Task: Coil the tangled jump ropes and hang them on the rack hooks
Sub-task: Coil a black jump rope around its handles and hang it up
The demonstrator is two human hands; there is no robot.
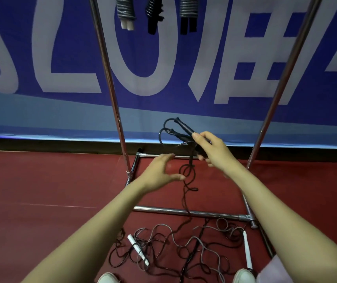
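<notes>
Straight ahead, one broad blue banner with pale lettering (pixel 163 58) fills the wall, and below it lies the dark red floor (pixel 41 190). One chrome tube rack (pixel 110 84) stands on that floor; I count two slanted uprights and two cross bars at its base.

At my feet a tangle of cords spreads over the floor in front of the nearer base bar. It holds one grey cord (pixel 196 242) with two white handles, one on the left (pixel 138 250) and one on the right (pixel 247 252). Dark cord is looped through it, and I cannot count how many ropes that makes.

Three coiled jump ropes hang high on the rack: a grey coil with pale handles (pixel 125 9), a black coil (pixel 154 11) and a grey coil with black handles (pixel 188 9). The hooks themselves are out of view.

One black jump rope (pixel 188 174) runs from the floor tangle up to my right hand (pixel 214 150), which is curled round its two black handles (pixel 184 127) in the air above the far base bar.

My left hand (pixel 159 172) is spread wide and grips nothing. Its thumb is just beside a hanging loop of the black cord, and I cannot tell whether they touch.

Two white shoe tips (pixel 108 278) (pixel 244 275) show at the bottom edge.
</notes>
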